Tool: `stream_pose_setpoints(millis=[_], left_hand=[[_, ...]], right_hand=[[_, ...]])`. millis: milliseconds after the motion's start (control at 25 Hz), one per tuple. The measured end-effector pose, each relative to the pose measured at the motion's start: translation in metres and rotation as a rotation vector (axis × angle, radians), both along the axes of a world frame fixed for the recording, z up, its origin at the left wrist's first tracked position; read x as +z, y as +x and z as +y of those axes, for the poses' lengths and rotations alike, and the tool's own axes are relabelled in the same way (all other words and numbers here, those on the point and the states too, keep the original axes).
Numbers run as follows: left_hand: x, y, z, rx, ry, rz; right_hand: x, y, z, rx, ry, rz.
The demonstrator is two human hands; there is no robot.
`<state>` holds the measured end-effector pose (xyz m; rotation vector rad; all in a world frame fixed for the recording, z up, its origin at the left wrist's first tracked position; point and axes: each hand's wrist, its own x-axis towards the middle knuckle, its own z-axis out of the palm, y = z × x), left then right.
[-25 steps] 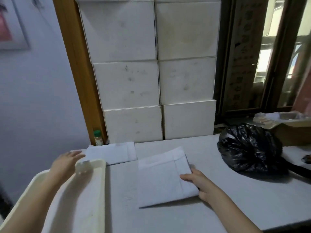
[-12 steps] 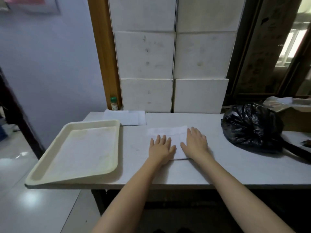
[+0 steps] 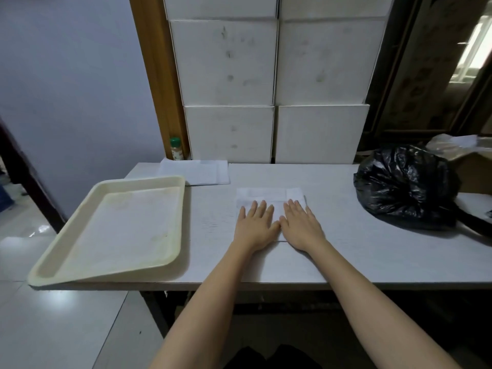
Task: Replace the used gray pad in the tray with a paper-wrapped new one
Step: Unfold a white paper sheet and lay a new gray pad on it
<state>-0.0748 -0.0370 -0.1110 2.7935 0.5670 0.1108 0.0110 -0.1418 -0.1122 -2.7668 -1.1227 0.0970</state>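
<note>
Both flat hands, left hand (image 3: 255, 226) and right hand (image 3: 300, 226), atop paper-wrapped pad (image 3: 269, 198), its long axis left-right.

Bare table (image 3: 332, 235) between tray (image 3: 66, 251) at left and black bag (image 3: 404, 185) at right; boxes (image 3: 274, 89) block the rear.

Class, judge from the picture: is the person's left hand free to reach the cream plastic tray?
Probably yes. The left hand lies flat on the white paper-wrapped pad, holding nothing, and only bare grey tabletop separates it from the cream plastic tray on its left.
</note>
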Motion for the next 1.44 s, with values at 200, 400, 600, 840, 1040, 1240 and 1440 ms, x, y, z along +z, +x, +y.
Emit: stream_pose_setpoints(millis=[200, 400, 600, 840, 1040, 1240, 1440], left_hand=[[0.013, -0.031, 0.011, -0.223, -0.066, 0.046], [0.013, -0.028, -0.004, -0.234, -0.007, 0.032], [0.02, -0.03, -0.011, -0.271, -0.131, -0.119], [0.023, -0.034, -0.014, -0.144, -0.449, -0.359], [0.037, -0.034, -0.003, 0.042, -0.867, -0.617], [0.07, -0.02, 0.027, 0.073, -0.883, -0.496], [0.133, 0.013, 0.057, -0.059, -0.594, -0.301]], right_hand=[[0.014, 0.015, -0.023, -0.301, 0.806, 0.541], [0.027, 0.003, -0.047, -0.381, 0.806, 0.549], [0.037, -0.007, -0.064, -0.455, 0.657, 0.39], [0.06, -0.004, -0.073, -0.447, 0.939, 0.516], [0.052, -0.003, -0.078, -0.205, 0.942, 0.603], [0.04, -0.002, -0.078, -0.204, 0.739, 0.023], [0.076, 0.023, -0.062, 0.025, 0.811, 0.484]])
